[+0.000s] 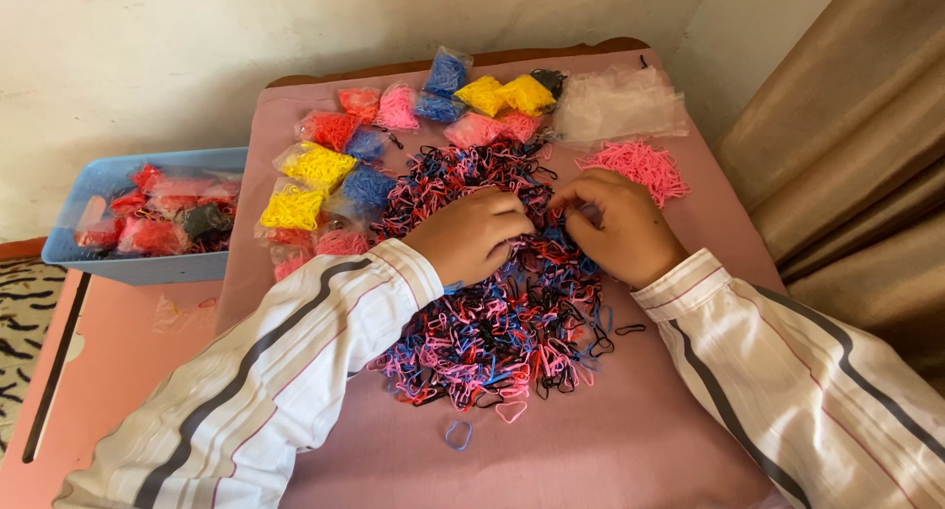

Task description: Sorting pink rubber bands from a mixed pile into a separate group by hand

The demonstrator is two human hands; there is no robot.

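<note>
Pink cloth covers the worktop, set against a pale wall with a tan curtain at right. Both hands dig into the mixed pile of small elastic bands: the left hand curled over it, the right hand pinching a few bands. Along the far edge lie filled little bags of single colours, a heap of pink bands and empty clear bags. Most of the pile looks unsorted. Open cloth remains near the front edge; a blue basket sits left.
</note>
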